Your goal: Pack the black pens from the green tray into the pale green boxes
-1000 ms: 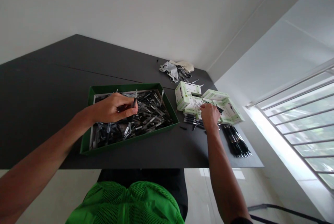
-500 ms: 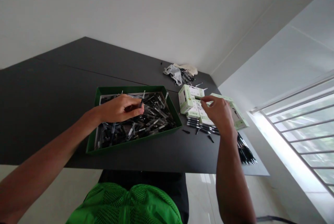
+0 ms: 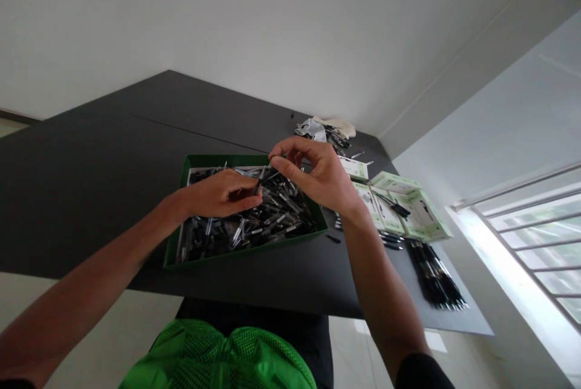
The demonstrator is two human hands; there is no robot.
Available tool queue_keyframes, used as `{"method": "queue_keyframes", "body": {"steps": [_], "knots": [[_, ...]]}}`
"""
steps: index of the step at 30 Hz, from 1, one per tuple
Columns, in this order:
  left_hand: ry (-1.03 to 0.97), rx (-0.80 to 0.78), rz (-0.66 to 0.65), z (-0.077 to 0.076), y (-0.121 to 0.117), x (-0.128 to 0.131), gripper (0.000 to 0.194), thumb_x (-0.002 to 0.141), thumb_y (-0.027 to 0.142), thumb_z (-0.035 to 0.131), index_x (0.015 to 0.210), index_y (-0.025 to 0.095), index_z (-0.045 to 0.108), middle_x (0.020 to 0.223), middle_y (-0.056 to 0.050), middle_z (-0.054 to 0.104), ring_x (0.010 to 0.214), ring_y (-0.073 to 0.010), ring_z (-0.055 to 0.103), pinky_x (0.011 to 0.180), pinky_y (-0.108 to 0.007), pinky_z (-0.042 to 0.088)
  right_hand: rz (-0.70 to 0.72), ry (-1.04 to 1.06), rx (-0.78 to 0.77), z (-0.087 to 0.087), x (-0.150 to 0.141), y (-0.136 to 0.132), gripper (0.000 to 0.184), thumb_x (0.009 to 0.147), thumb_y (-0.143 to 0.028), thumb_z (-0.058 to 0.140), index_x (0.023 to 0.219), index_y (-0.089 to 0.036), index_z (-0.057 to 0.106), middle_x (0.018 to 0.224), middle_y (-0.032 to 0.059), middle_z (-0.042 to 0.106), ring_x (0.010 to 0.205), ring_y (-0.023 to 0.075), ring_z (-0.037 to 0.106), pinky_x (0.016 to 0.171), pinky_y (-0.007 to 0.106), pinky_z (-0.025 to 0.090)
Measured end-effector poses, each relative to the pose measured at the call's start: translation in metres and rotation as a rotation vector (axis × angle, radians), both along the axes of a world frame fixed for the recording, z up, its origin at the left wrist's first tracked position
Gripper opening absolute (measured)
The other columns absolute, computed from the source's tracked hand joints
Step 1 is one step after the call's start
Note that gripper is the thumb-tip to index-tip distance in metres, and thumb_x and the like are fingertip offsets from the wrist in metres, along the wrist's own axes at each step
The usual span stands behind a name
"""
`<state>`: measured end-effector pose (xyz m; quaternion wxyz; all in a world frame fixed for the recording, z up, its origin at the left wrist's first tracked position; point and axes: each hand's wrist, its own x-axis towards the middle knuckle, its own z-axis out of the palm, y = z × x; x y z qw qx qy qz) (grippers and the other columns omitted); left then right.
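My left hand (image 3: 222, 194) is closed around a pen (image 3: 259, 183), its pale tip pointing up. Close above that tip is my right hand (image 3: 313, 174), thumb and forefinger pinched together. Whatever sits in the right pinch is too small to make out. Both hands are over a green box (image 3: 245, 254) full of loose black and clear pens (image 3: 276, 219).
Right of the box are white-and-green cartons (image 3: 422, 213), with black pens (image 3: 399, 209) on them. A bundle of black pens (image 3: 438, 280) lies by the table's right edge. Gloves (image 3: 311, 129) rest on more pens at the back. A small black piece (image 3: 333, 239) lies near the box.
My right hand has moved left from the cartons to the pen in my left hand. My left hand still holds its pen over the box. The view has shifted slightly.
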<state>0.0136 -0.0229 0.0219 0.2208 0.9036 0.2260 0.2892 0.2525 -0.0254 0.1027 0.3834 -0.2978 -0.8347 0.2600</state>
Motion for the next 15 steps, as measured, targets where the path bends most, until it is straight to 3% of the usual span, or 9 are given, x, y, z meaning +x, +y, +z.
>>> {"method": "queue_keyframes", "body": {"steps": [4,15], "knots": [[-0.007,0.001,-0.005,0.000,0.000,0.000,0.029,0.106,0.032,0.059,0.081,0.018,0.063,0.057,0.004,0.055,0.048,-0.0104,0.051,0.053,-0.024,0.036,-0.021,0.037,0.004,-0.004,-0.004,0.004,0.018,0.099,-0.035,0.069,0.098,-0.019,0.077,0.089,-0.0009,0.072,0.075,0.0109,0.058,0.070,0.026,0.046],[0.017,0.009,0.001,-0.003,0.001,-0.002,0.027,0.105,0.031,0.059,0.082,0.017,0.064,0.059,0.002,0.061,0.049,-0.0099,0.054,0.054,-0.022,0.039,0.063,0.070,-0.013,-0.011,-0.005,0.017,0.017,0.099,-0.032,0.069,0.096,-0.017,0.075,0.087,-0.0001,0.072,0.076,0.0113,0.058,0.072,0.027,0.046]]}}
